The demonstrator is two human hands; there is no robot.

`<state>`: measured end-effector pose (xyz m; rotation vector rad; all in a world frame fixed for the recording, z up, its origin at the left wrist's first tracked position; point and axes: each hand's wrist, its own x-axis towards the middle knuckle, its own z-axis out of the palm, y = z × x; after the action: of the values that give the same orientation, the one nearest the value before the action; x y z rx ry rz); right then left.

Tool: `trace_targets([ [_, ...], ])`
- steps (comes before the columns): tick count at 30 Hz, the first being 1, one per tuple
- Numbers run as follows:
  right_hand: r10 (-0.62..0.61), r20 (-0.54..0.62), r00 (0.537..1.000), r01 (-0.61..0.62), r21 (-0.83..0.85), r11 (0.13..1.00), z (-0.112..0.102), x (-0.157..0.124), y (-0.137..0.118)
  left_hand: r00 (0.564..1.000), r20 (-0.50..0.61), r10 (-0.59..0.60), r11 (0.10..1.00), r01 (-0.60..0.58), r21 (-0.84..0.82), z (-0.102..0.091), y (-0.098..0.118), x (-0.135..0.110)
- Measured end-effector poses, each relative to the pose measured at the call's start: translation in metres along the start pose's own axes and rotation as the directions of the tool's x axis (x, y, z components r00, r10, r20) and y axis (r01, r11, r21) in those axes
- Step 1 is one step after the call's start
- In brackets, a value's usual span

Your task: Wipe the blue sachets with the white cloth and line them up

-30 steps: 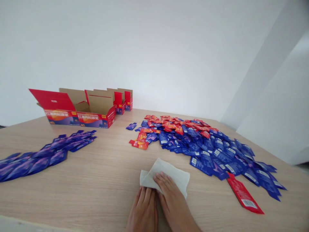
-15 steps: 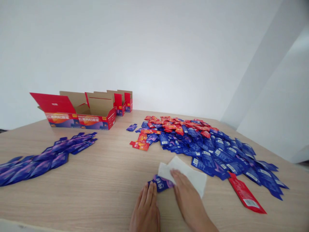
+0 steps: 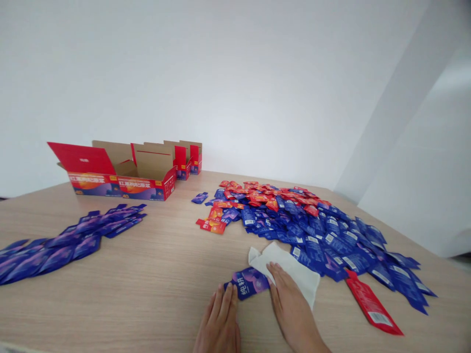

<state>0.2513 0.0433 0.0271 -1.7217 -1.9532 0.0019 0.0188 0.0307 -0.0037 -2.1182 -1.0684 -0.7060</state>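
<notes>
A blue and purple pouch (image 3: 250, 283) lies face up on the table between my hands. My left hand (image 3: 220, 316) rests on its near-left end, fingers stretched out flat and close together. On a folded white cloth (image 3: 300, 274) lies my right hand (image 3: 292, 306), its fingers extended across the cloth and the thumb side beside the pouch's right end. The cloth touches or overlaps the pouch's upper right edge. Part of the pouch is hidden under my left fingertips.
Several blue pouches (image 3: 69, 242) overlap in rows at left. Open red cartons (image 3: 142, 189) stand behind them. A large heap of red and blue pouches (image 3: 294, 220) spreads over the right side, with one red pouch (image 3: 371, 304) in front. A white wall (image 3: 235, 88) backs the table.
The cloth and my right hand have shifted slightly right, baring more of the pouch's front. My left hand stays on the pouch's left end. The view has tilted slightly.
</notes>
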Motion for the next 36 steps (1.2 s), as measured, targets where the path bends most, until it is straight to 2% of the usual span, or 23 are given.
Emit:
trace_targets([
  [4,-0.037,-0.033,0.999,0.039,0.067,0.997,-0.005,0.000,0.006,1.000,-0.002,0.011,0.999,-0.011,0.048,0.008,0.003,-0.003],
  [8,-0.156,0.040,0.987,0.151,0.106,0.983,-0.006,0.001,-0.003,0.999,0.006,-0.040,0.995,0.040,0.092,0.014,0.006,-0.007],
  [11,-0.089,0.020,0.996,0.089,0.004,0.996,-0.003,0.003,-0.011,0.999,0.002,-0.041,0.994,0.040,0.101,0.017,0.008,-0.009],
  [13,-0.090,-0.003,0.996,0.090,-0.030,0.996,0.005,0.003,-0.023,0.999,0.035,-0.026,0.995,0.023,0.095,0.018,0.008,-0.012],
  [16,-0.271,0.030,0.962,0.269,0.044,0.962,0.021,0.003,-0.041,0.998,0.055,0.012,0.996,-0.017,0.087,0.018,0.006,-0.014],
  [18,-0.312,0.048,0.949,0.308,0.073,0.949,0.023,0.005,-0.037,0.999,0.046,0.017,0.995,-0.022,0.093,0.016,0.004,-0.015],
  [19,-0.265,0.047,0.963,0.262,0.063,0.963,0.018,0.006,-0.030,0.999,0.041,0.009,0.995,-0.013,0.094,0.015,0.004,-0.015],
  [21,-0.069,0.011,0.998,0.068,0.018,0.997,0.001,0.009,-0.009,0.999,0.040,-0.018,0.997,0.015,0.080,0.013,0.005,-0.013],
  [23,0.095,-0.040,0.995,-0.093,0.033,0.995,-0.018,0.009,0.004,0.997,0.049,-0.053,0.998,0.051,0.048,0.012,0.008,-0.010],
  [24,0.132,-0.075,0.988,-0.128,0.060,0.990,-0.024,0.009,0.003,0.996,0.057,-0.065,0.997,0.064,0.032,0.011,0.009,-0.009],
  [26,0.090,-0.135,0.987,-0.073,0.123,0.990,-0.023,0.005,-0.013,0.996,0.057,-0.071,0.997,0.070,0.019,0.011,0.009,-0.008],
  [27,0.014,-0.135,0.991,0.006,0.145,0.989,-0.016,0.003,-0.025,0.998,0.047,-0.050,0.999,0.049,0.017,0.011,0.008,-0.008],
  [29,-0.221,-0.040,0.975,0.224,0.197,0.954,0.003,-0.001,-0.044,1.000,0.007,0.017,1.000,-0.017,0.010,0.011,0.004,-0.009],
  [30,-0.275,0.009,0.961,0.266,0.220,0.938,0.012,-0.001,-0.046,0.999,-0.007,0.041,0.999,-0.041,0.010,0.010,0.003,-0.009],
  [32,-0.247,0.060,0.967,0.231,0.197,0.953,0.020,0.000,-0.035,0.999,-0.011,0.040,0.999,-0.040,0.018,0.009,0.001,-0.009],
  [34,-0.096,0.010,0.995,0.094,0.108,0.990,0.017,0.001,-0.013,1.000,0.008,-0.010,1.000,0.010,0.027,0.007,0.003,-0.008],
  [36,0.039,-0.079,0.996,-0.036,0.041,0.999,0.010,0.001,0.002,0.998,0.025,-0.049,0.999,0.049,0.017,0.006,0.006,-0.007],
])
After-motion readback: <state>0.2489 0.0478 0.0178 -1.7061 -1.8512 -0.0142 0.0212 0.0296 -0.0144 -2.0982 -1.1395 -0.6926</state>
